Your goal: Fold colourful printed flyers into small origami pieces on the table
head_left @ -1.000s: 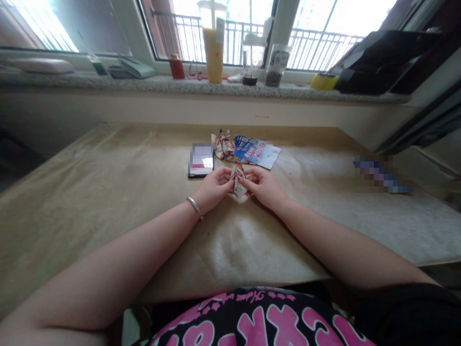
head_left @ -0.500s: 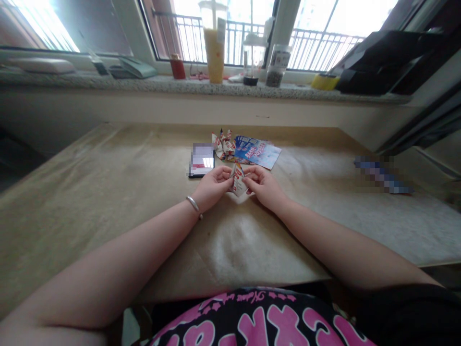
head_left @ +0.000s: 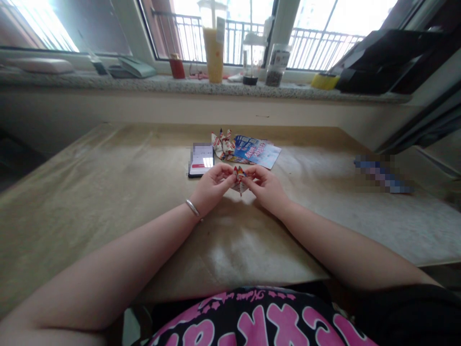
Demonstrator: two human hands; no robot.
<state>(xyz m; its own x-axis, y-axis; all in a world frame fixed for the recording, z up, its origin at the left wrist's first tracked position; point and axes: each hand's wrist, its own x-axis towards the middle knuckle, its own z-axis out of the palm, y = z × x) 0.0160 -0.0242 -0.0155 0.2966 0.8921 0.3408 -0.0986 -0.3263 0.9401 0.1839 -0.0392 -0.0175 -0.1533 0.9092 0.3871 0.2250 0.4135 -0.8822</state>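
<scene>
A small folded piece of printed paper [head_left: 240,184], white with red, yellow and blue, is pinched between my two hands just above the table. My left hand [head_left: 217,181], with a silver bangle at the wrist, grips its left side between thumb and fingers. On the opposite side my right hand [head_left: 265,186] pinches it likewise. The paper stands partly opened, with pointed flaps at the top and a point hanging down toward me. Beyond my hands lie several folded paper shapes [head_left: 223,145] in the same print. Beside them is a fan of blue printed leaflets [head_left: 257,151].
A phone [head_left: 201,161] with its screen lit lies left of the paper shapes. A blurred blue strip [head_left: 383,177] is at the table's right. On the stone windowsill [head_left: 144,82] stand a tall cup of yellow drink [head_left: 215,53], a red jar [head_left: 177,66] and clear containers.
The folded paper has turned from a flat diamond facing me to a tilted, spread shape with its flaps parted at the top. Both hands have kept hold, shifting only slightly.
</scene>
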